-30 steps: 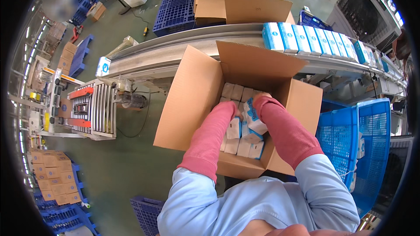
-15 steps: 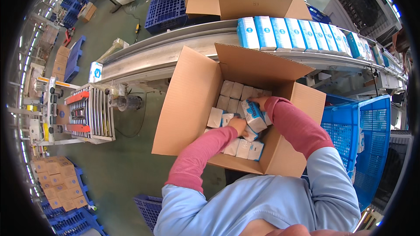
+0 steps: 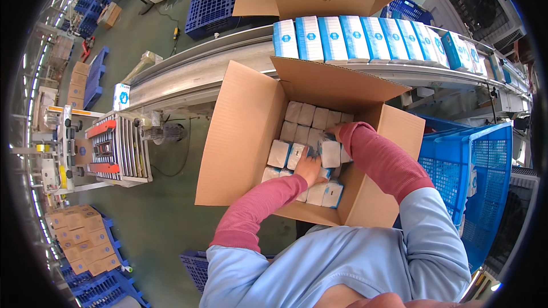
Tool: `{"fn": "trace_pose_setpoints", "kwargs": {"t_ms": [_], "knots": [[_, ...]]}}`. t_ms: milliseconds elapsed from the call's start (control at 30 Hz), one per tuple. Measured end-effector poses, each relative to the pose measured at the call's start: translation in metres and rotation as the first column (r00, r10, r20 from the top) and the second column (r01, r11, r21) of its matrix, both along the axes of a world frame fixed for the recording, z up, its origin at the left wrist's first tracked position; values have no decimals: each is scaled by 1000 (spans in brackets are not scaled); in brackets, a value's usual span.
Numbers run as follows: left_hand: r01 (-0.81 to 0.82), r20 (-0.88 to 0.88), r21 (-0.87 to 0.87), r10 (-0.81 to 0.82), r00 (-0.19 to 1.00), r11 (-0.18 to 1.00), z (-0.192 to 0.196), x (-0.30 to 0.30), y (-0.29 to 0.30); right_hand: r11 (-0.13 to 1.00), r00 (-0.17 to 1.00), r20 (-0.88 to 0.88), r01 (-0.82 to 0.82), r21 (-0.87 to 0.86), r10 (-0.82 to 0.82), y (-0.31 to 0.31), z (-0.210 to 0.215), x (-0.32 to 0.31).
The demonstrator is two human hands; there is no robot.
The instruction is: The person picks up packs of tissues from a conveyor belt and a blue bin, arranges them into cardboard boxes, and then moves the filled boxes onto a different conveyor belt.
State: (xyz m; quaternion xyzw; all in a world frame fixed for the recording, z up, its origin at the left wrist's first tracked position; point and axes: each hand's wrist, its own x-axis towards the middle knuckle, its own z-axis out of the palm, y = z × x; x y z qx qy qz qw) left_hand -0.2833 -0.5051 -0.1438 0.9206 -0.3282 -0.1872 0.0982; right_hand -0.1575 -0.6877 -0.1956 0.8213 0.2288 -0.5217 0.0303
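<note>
Both hands have dropped lower into the cardboard box, so the packing continues. The left hand lies flat on the white packets, fingers together. The right hand is mostly hidden, so its fingers' state cannot be told.

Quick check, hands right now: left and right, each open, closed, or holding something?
Left hand: inside the cardboard box, resting on the white packs; grip cannot be told.
Right hand: mostly hidden among the packs; cannot be told.

The right hand is mostly hidden among the packs; its grip cannot be made out.
</note>
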Motion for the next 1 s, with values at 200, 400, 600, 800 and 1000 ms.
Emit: {"fn": "trace_pose_setpoints", "kwargs": {"t_ms": [200,400,600,800,1000], "knots": [[394,-122,164,-377,918,904,4,28,-7,956,969,-24,245,160,-245,24,34,13],[317,-96,-22,-318,943,948,9,33,-4,959,961,-154,252,131,-231,13,30,12],[70,-86,-102,-79,993,992,43,8,8,968,963,115,235,87,-244,37,41,-8],[-133,-43,-148,128,991,980,83,-10,20,931,937,-195,322,170,-289,24,9,11],[-570,-116,-248,561,820,783,89,-10,50,941,937,-146,329,76,-316,8,10,50]]}}
